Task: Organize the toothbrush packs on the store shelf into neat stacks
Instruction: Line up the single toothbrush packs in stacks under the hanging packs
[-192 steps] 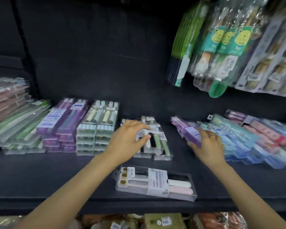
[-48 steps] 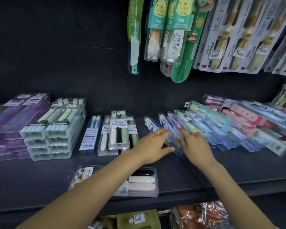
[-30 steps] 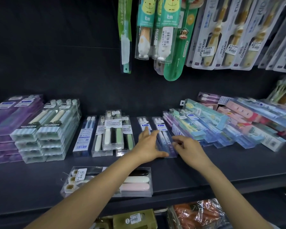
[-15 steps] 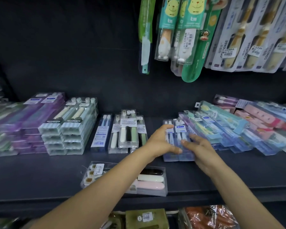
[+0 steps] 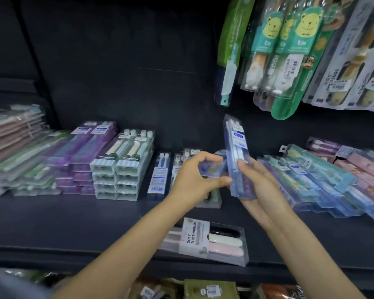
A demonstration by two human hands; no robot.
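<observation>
Lifted off the shelf [image 5: 73, 225], the blue pack [image 5: 235, 156] stands upright in the right hand [image 5: 257, 186], fingers clamped; the left hand [image 5: 194, 180] pinches another pack [image 5: 212, 169] beside it.

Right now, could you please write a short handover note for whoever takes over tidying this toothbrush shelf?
Right hand: holds a clear blue toothbrush pack upright, lifted off the shelf.
Left hand: pinches the end of a second clear pack, also raised.
Done: the purple packs and the striped green-white packs sit in even stacks at left.
Left: set down the two held packs as a stack, square the slanted blue and pink heap at right, and place the loose SOFT TOOTHBRUSH pack lying crosswise at the shelf front.
</observation>
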